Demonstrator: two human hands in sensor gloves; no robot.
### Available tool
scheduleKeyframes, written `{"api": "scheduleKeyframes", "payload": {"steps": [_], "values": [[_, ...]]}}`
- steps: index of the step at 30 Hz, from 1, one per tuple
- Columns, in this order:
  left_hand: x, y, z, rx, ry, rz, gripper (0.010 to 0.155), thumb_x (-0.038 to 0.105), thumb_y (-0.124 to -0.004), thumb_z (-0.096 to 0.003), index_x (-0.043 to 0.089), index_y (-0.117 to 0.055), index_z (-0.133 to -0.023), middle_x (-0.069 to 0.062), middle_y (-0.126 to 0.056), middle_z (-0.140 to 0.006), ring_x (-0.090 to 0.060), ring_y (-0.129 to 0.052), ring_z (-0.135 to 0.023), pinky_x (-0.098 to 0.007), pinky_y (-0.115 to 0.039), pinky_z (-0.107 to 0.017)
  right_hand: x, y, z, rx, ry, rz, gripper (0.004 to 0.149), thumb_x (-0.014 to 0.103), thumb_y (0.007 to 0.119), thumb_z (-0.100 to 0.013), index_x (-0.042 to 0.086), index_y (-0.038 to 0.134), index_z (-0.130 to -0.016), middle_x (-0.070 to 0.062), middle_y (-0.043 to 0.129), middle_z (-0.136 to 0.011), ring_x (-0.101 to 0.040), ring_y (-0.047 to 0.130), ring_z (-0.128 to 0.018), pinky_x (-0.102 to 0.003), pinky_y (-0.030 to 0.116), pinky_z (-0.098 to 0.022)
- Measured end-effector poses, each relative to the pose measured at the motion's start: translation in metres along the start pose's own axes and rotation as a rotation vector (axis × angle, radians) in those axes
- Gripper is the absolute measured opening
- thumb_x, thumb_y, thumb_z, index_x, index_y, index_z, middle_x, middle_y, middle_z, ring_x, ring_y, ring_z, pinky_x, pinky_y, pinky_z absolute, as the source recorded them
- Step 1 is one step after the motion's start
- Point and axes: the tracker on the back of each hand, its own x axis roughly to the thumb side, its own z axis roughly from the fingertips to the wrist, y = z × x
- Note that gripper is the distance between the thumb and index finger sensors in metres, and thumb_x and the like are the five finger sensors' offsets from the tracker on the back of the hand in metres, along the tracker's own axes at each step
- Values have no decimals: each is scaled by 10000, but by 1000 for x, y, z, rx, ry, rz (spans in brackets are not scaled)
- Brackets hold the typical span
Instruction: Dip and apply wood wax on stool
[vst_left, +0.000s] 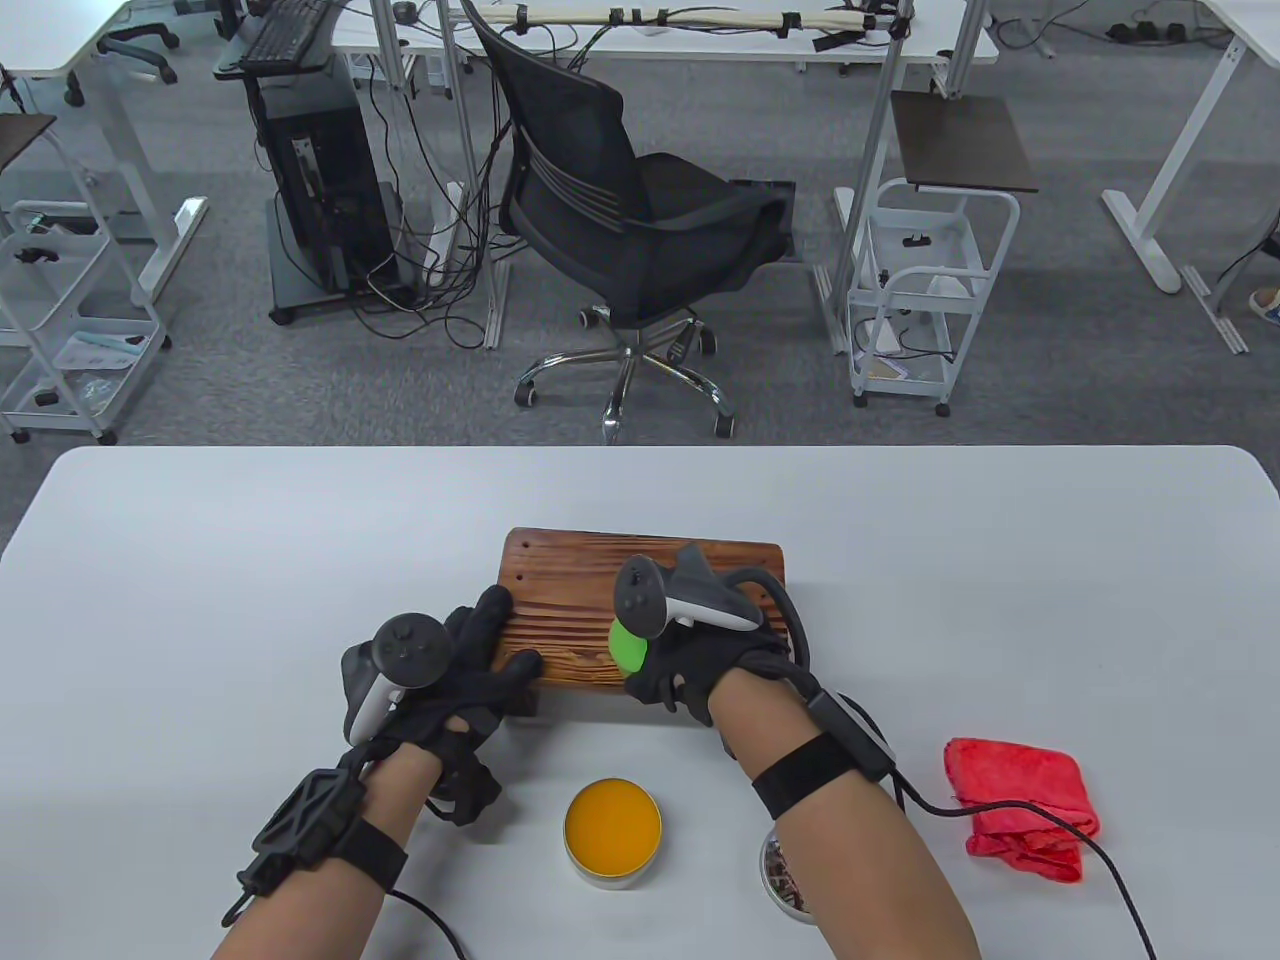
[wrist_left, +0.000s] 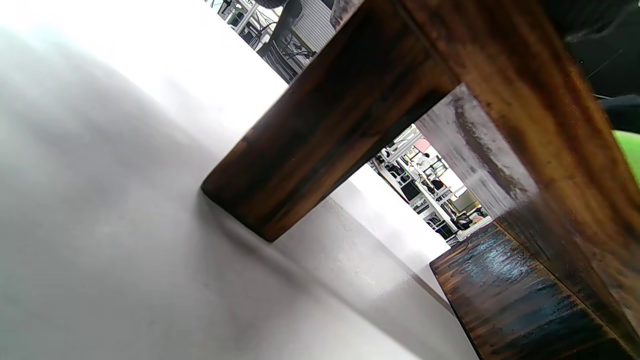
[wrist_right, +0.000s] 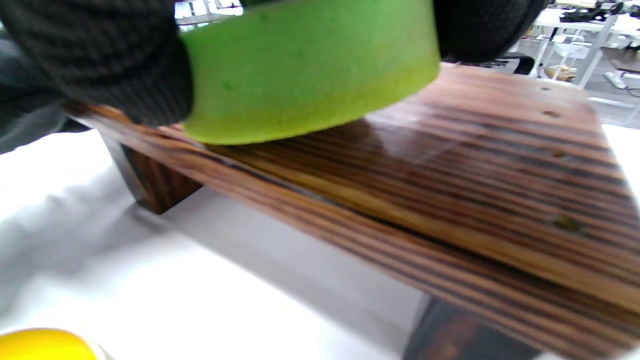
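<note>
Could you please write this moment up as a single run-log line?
right hand: presses green sponge on stool top | left hand: rests on stool's left end | wax tin: open, near table edge

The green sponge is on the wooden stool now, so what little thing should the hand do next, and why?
Probably slide the sponge along the grain, away from the near edge. The right hand holds it with one edge down on the stool top near the front, so most of the top lies beyond it. The left hand rests on the stool's left end, steadying it. The wax tin sits open nearby for another dip.
</note>
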Motion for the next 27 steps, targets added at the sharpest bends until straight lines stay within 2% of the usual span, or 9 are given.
{"api": "scheduleKeyframes", "payload": {"steps": [7,14,18,21,27], "values": [[0,0,0,2,1,0,972,799,-678,-441,441,-138,-1165,-249,-206,-1239,-612,-191,-1058,-870,-177,-615,15,-2,-16,-19,3,-8,910,637,890,-442,292,470,-1172,-185,371,-1168,-523,595,-939,-654,667,-632],[0,0,-1,-3,1,6,974,800,-679,-440,441,-136,-1163,-247,-222,-1241,-613,-191,-1058,-870,-179,-615,20,-1,-4,-1,-40,14,908,643,896,-436,303,480,-1169,-177,398,-1165,-514,609,-939,-647,678,-630],[0,0,0,-3,2,3,973,799,-679,-441,441,-136,-1164,-247,-226,-1241,-615,-194,-1056,-870,-179,-615,14,-3,-11,3,-5,-15,914,632,907,-436,295,480,-1170,-178,397,-1164,-519,602,-938,-650,672,-630],[-1,0,-1,-3,2,2,974,800,-681,-439,443,-138,-1164,-247,-232,-1242,-616,-195,-1057,-872,-179,-614,22,-4,-19,-15,-2,-5,916,633,902,-438,293,469,-1170,-181,373,-1168,-521,598,-937,-651,670,-631],[-1,0,-1,-4,1,3,976,801,-681,-439,443,-136,-1165,-244,-247,-1243,-615,-199,-1058,-871,-181,-615,37,-1,-16,-12,-80,-13,926,640,899,-433,294,457,-1169,-184,375,-1163,-514,607,-934,-646,677,-630]]}}
